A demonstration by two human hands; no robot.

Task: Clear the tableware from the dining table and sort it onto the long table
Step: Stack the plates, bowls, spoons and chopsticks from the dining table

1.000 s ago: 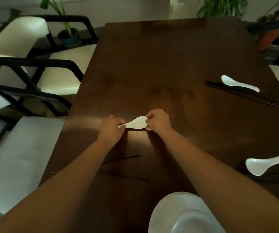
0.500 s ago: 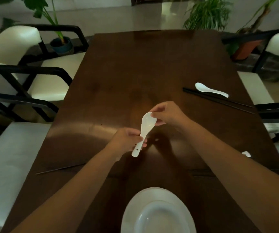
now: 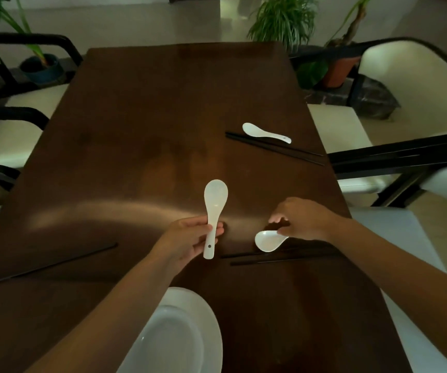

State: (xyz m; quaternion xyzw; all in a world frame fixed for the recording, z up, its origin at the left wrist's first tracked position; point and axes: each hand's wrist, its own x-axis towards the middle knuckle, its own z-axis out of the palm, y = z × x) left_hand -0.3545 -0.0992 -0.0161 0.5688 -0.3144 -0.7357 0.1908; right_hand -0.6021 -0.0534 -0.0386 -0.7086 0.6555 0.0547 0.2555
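My left hand (image 3: pixel 190 238) grips the handle of a white ceramic spoon (image 3: pixel 214 203), bowl pointing away, above the dark wooden dining table (image 3: pixel 141 125). My right hand (image 3: pixel 303 220) pinches the handle of a second white spoon (image 3: pixel 269 240) at the table's right side; its handle is hidden under my fingers. Just below it lies a pair of black chopsticks (image 3: pixel 260 261). A third white spoon (image 3: pixel 265 132) rests beside another black chopstick pair (image 3: pixel 276 148) farther back on the right. A white plate (image 3: pixel 203 319) sits at the near edge.
More black chopsticks (image 3: pixel 47 266) lie near the table's left edge. White chairs with black frames (image 3: pixel 23 125) stand along both sides, one close at the right (image 3: pixel 405 157). Potted plants (image 3: pixel 284 20) stand beyond the far end.
My right hand let go of the first spoon's bowl and moved right and down onto the second spoon. My left hand kept the first spoon and turned it upright.
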